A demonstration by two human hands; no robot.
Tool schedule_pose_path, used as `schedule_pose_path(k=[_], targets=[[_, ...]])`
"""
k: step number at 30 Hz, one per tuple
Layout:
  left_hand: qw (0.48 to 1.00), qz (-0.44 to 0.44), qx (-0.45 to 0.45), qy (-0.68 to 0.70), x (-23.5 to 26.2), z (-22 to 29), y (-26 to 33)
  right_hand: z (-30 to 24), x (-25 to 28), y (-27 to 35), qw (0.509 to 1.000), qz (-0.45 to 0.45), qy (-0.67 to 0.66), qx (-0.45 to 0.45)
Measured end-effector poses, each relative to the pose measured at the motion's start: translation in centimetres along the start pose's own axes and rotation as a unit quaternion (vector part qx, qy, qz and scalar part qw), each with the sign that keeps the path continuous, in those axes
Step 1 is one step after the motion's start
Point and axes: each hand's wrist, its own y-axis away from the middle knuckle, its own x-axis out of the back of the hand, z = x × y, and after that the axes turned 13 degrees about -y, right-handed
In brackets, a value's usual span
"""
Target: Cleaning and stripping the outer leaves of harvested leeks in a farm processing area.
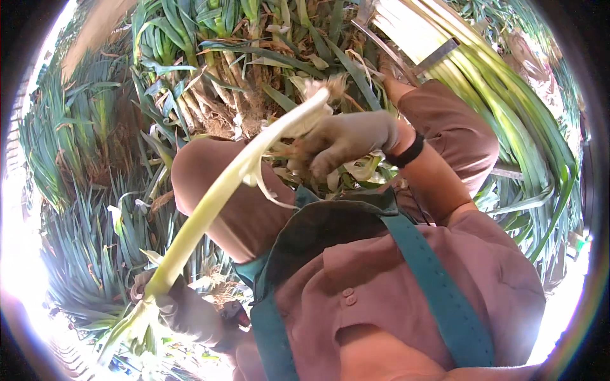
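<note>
A long leek [213, 202] slants across my lap, with its white root end up near the bundles and its green end at the lower left. My left hand [184, 311], in a dark glove, is wrapped round the leek near its green end. A thin peeled strip hangs loose from the middle of the stalk. Beside the white end is my right hand [349, 141], in a grey-brown glove, with its fingers curled; what they hold, if anything, is hidden. A dark band circles that wrist. Peeled leaf scraps [362, 170] lie below the right hand.
Upright leek bundles [210, 82] with roots and dry leaves stand ahead; more leeks [95, 241] fill the left side. At the right, a metal frame [435, 57] holds a stack of trimmed leeks [502, 108]. A green apron [375, 202] lies over my lap.
</note>
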Motion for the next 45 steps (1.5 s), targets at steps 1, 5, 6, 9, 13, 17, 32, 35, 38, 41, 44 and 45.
schedule_pose_path(k=[1,5,6,9,13,17,32,35,38,41,44,45], targets=[[0.990,-0.009,-0.031,-0.138,-0.4,0.3,0.3,0.5,-1.3,-0.6,0.997,0.024,-0.022,0.066],[0.789,0.001,-0.158,-0.593,-2.1,0.8,1.3,1.3,-3.1,-4.2,0.948,0.104,-0.200,0.225],[0.779,0.012,-0.186,-0.599,-2.0,0.6,1.5,1.2,-3.4,-4.6,0.931,0.090,-0.274,0.224],[0.770,-0.005,-0.150,-0.620,-2.7,1.8,2.3,0.7,-4.9,-5.7,0.847,0.041,-0.489,0.206],[0.736,0.014,-0.168,-0.656,-2.5,0.4,1.4,-0.1,-5.5,-6.0,0.790,0.072,-0.599,0.108],[0.921,0.021,-0.120,-0.371,-1.4,-1.6,0.3,1.1,-4.7,-4.2,0.773,0.098,-0.626,0.025],[0.967,-0.019,-0.041,0.250,0.7,0.1,-2.1,14.9,14.4,3.1,0.800,0.347,0.322,-0.369],[0.944,-0.032,-0.049,0.325,1.1,0.8,-2.6,9.4,10.4,2.2,0.835,0.355,0.316,-0.277],[0.918,-0.054,-0.046,0.390,-0.4,1.1,-3.4,4.2,4.6,-0.4,0.875,0.346,0.332,0.071],[0.893,-0.082,-0.041,0.441,-2.2,2.1,-4.5,2.2,-1.8,-5.3,0.889,0.236,0.343,0.189],[0.864,-0.104,-0.039,0.491,-4.6,2.5,-5.9,2.0,-5.0,-7.1,0.911,0.214,0.322,0.140],[0.861,-0.106,-0.034,0.497,-5.3,2.5,-6.3,2.1,-5.3,-7.3,0.912,0.218,0.309,0.160]])
